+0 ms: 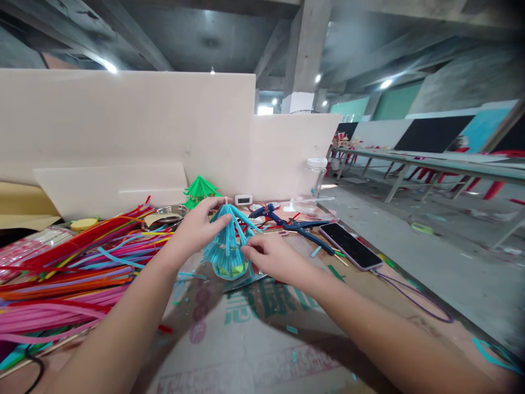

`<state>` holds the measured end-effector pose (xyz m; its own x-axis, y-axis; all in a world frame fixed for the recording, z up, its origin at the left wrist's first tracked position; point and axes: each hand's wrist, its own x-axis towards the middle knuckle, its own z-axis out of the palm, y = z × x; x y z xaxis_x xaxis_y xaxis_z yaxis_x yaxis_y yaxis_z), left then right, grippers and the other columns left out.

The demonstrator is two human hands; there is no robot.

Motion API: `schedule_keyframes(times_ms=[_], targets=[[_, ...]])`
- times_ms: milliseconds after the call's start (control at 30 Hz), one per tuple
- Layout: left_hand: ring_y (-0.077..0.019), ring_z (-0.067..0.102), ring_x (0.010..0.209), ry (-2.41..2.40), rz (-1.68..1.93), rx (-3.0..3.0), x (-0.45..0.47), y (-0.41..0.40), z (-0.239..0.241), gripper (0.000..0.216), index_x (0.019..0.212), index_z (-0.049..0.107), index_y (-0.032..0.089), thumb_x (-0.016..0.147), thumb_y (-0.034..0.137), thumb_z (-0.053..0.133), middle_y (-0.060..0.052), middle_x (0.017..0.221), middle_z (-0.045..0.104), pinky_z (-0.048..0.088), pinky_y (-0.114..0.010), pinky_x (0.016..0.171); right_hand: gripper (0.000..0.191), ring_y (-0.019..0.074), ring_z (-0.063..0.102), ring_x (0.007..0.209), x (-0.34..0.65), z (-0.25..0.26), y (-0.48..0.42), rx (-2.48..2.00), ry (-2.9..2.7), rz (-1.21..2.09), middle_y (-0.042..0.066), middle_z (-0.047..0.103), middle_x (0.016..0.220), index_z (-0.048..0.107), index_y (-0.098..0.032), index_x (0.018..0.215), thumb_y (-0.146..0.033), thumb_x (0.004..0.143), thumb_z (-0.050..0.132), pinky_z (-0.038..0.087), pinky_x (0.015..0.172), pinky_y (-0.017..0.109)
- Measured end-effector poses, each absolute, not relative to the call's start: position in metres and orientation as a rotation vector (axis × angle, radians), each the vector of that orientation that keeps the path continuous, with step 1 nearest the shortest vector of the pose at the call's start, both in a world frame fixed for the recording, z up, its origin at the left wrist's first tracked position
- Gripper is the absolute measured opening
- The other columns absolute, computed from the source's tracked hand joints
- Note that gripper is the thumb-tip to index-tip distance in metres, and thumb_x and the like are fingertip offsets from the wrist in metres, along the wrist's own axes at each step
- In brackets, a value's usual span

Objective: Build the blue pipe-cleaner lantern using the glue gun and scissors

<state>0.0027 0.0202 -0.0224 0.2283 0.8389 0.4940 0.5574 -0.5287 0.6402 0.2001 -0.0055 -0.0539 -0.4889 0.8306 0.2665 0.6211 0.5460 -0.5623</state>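
Loose strips: a heap of coloured strips (88, 273) was spread to the left of the blue model, with plenty left unused.
Metal bowl: the shiny bowl (174, 212) was set behind and left of the blue model; its contents could not be made out.
Green model: a tiered green model (199, 187), apparently finished, was stood behind and left of the blue model.
Left hand: the left hand (200, 230) was closed around the top of the blue model, steadying it.
Blue model: the blue model (223, 249) was held upright just above or on the bench (233, 355); which could not be told. Its pleated tiers were largely formed; on its right side, strips stood away from the body, so that side was judged unfinished.
Glue gun: the blue glue gun (268, 213) was laid behind and right of the blue model, untouched.
Right hand: the right hand (273, 254) was pinched on the blue model's right edge.
Pliers: the pliers (314, 238) were left to the right of the blue model, unused.
Phone: the dark-screened phone (350, 246) was placed farther right of the blue model.
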Motion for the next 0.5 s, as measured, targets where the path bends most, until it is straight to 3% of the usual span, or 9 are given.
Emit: schedule_keyframes(times_ms=[267,500], targets=[[-0.024,0.059,0.109,1.314,1.172,2.248,0.003,0.016,-0.019,0.044,0.119,0.056,0.017,0.079,0.032,0.059,-0.009,0.123,0.062,0.044,-0.037,0.096,0.034,0.011,0.051,0.047,0.202,-0.045,-0.012,-1.188,-2.293,0.805,-0.001,0.059,0.052,0.052,-0.018,0.058,-0.033,0.088,0.046,0.032,0.045,0.022],[-0.0231,0.065,0.093,1.206,1.236,2.098,-0.002,0.02,-0.021,0.041,0.113,0.064,0.017,0.082,0.043,0.058,-0.009,0.102,0.071,0.05,-0.034,0.082,0.035,0.0102,0.05,0.049,0.219,-0.03,0.001,-1.12,-2.21,0.56,-0.001,0.058,0.053,0.051,-0.018,0.059,-0.033,0.091,0.044,0.031,0.05,0.023]])
